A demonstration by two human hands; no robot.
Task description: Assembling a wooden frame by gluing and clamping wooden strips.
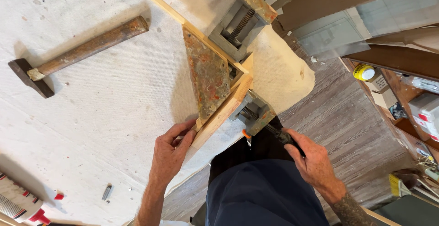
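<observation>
A: Where are the hands right now?

B: The left hand (170,149) lies half open on the near end of a pale wooden strip (218,116), fingers spread over its edge, pressing rather than gripping. The right hand (311,155) is closed around the dark handle (280,135) of the near screw on a corner clamp (211,72).

A: And the clamp itself?

B: It sits at the table's corner, a worn, rust-flecked triangular plate with two grey screw blocks. A second wooden strip (157,4) runs up and left from it; the two strips meet at a right angle inside the clamp.

A: What else is on the table?

B: A hammer (77,54) with a brown wooden handle lies well apart at upper left on the white cloth (91,130). At the lower left edge, a white tube (20,201) with red and black stripes and a red nozzle pokes in. A small metal bit (106,192) lies near it.

A: Any packages off the table?

B: To the right, on brown shelving, a round container with a yellow lid (364,72), and white boxes (425,111) with red marks below it.
</observation>
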